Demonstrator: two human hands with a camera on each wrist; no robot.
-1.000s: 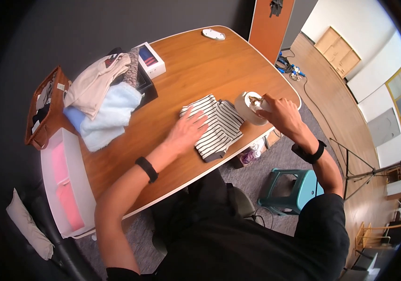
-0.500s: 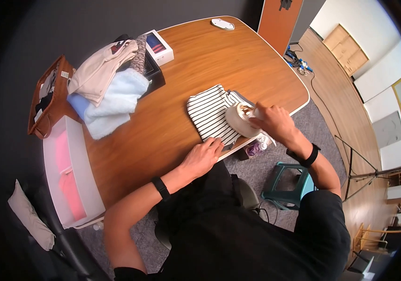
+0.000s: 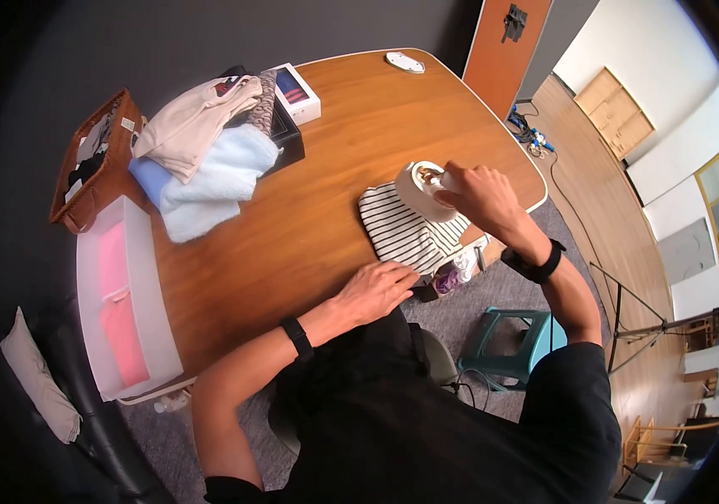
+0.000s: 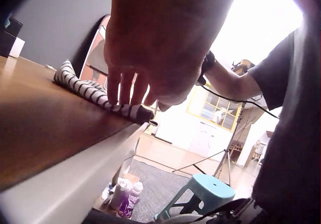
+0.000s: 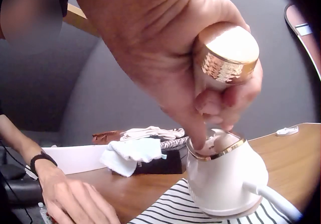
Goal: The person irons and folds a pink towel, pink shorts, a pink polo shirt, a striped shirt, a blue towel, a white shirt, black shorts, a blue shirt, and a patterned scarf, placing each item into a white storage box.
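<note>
A black-and-white striped garment [image 3: 389,231] lies by the table's near edge. On its far part stands a white kettle [image 5: 223,186] with a gold rim and a thin spout. My right hand [image 3: 484,200] grips its gold-capped handle [image 5: 228,58], fingers curled round it. At the garment's near hem my left hand [image 3: 376,294] rests at the table edge, fingers extended and touching the cloth. In the left wrist view those fingers [image 4: 128,86] reach down onto the striped fabric.
A white bin with pink contents [image 3: 166,336], a brown basket [image 3: 128,109] and a pile of clothes [image 3: 217,189] on a black box stand to the left. A white box [image 3: 313,107] is behind them. A teal stool [image 3: 536,349] and a purple bottle [image 4: 129,204] are below.
My right hand has carried the kettle from the garment's right side leftward onto it, then toward its far part. My left hand has slid from the garment's left side to its near hem.
</note>
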